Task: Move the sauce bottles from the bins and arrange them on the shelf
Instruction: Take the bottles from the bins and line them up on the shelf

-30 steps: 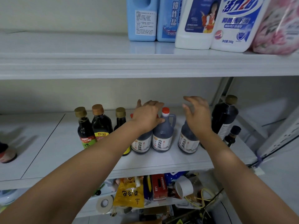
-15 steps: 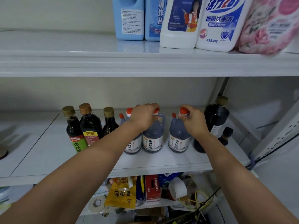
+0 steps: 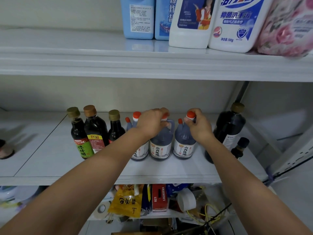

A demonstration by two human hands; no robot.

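Down come both hands from their hover, left hand (image 3: 150, 122) curled over the middle jug (image 3: 160, 146), right hand (image 3: 199, 125) pinching the red cap (image 3: 190, 114) of the right jug (image 3: 183, 146), probably squaring them into the shelf (image 3: 169, 168) row.

Left hand (image 3: 150, 123) on middle jug (image 3: 160, 148), right hand (image 3: 199, 127) on right jug (image 3: 183, 147)

Three red-capped vinegar jugs (image 3: 141, 152) (image 3: 160, 143) (image 3: 183, 143), four gold-capped dark bottles (image 3: 79, 136) (image 3: 95, 129) (image 3: 116, 131) (image 3: 228, 126), one small black-capped bottle (image 3: 240, 147).
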